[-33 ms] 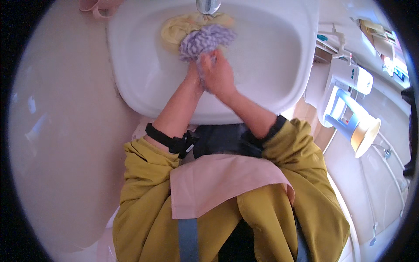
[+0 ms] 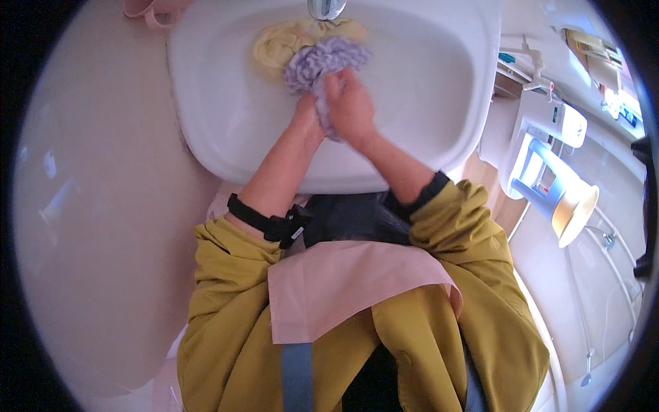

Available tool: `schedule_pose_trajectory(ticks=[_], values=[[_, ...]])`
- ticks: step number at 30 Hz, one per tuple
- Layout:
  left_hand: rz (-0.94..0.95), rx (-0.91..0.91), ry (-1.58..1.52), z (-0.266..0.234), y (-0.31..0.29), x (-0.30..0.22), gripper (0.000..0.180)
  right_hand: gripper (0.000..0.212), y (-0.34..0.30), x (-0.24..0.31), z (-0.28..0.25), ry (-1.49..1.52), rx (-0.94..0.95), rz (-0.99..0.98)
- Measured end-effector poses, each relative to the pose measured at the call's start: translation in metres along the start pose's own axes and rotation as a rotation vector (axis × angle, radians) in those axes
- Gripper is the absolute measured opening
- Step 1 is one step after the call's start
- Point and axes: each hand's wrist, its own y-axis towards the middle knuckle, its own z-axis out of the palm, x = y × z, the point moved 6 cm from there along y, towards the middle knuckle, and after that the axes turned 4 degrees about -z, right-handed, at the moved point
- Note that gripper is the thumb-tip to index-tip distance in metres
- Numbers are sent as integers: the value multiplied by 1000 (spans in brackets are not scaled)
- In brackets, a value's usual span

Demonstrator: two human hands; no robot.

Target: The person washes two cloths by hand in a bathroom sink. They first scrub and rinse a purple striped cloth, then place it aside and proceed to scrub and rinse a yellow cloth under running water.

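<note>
I see both hands over the white oval ceramic basin, working a lilac knitted cloth that lies bunched toward the basin's far end, just below the chrome tap spout. My right hand is closed around the cloth's near end, fingers curled over a twisted strand of it. My left hand presses against the same strand from the other side; I judge that it grips too, though the right hand hides most of its fingers.

A pale yellow knitted cloth lies in the basin just behind the lilac one and touching it, with no hand on it.

As to progress, I judge the washing to be mid-way: the lilac piece looks wet and is being rubbed or wrung, not yet lifted clear of the basin, and the yellow piece waits untouched. I cannot tell whether water runs from the spout, nor whether soap is on the cloth.

Right of the basin stands a white plastic appliance with a pale cone-shaped cup.
</note>
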Motion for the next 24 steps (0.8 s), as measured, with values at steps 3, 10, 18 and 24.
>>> schedule_pose_trajectory(ticks=[3, 10, 18, 24], values=[[79, -215, 212, 21, -32, -12, 31, 28, 47, -24, -32, -222, -169, -151], [355, -566, 1623, -46, -29, -46, 64, 32, 65, -71, -49, -694, -236, -454], [357, -725, 1163, -58, -42, -46, 77, 43, 52, -66, -22, -686, -167, -231], [-14, -423, 184, -16, -21, -11, 65, 50, 22, -57, 34, 118, 146, 14]])
